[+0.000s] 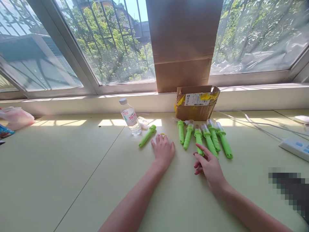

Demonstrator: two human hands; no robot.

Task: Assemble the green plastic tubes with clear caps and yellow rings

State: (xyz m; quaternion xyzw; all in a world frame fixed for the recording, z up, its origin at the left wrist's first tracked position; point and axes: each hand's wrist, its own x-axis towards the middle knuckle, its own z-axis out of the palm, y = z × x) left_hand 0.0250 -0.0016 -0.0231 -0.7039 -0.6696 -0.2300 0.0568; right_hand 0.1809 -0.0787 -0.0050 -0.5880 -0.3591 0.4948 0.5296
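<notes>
My left hand (163, 150) rests palm down on the table, fingers spread. A small yellow piece (163, 134) shows just past its fingertips; whether they touch it I cannot tell. Left of that hand lies a single green stick-like handle (147, 136) with a flared collar at its top. My right hand (210, 167) has thumb and index finger closed around the lower end of a green handle with a clear cap (198, 137). Several similar green handles (225, 143) lie side by side around it, most with clear caps at their far ends.
Behind the handles stands an open cardboard box (195, 111). A water bottle (131, 117) with crumpled clear plastic (143, 122) beside it stands left of centre. At right are a white power strip (295, 147) and cables; at far left, a pinkish plastic bag (18, 118). Windows line the back.
</notes>
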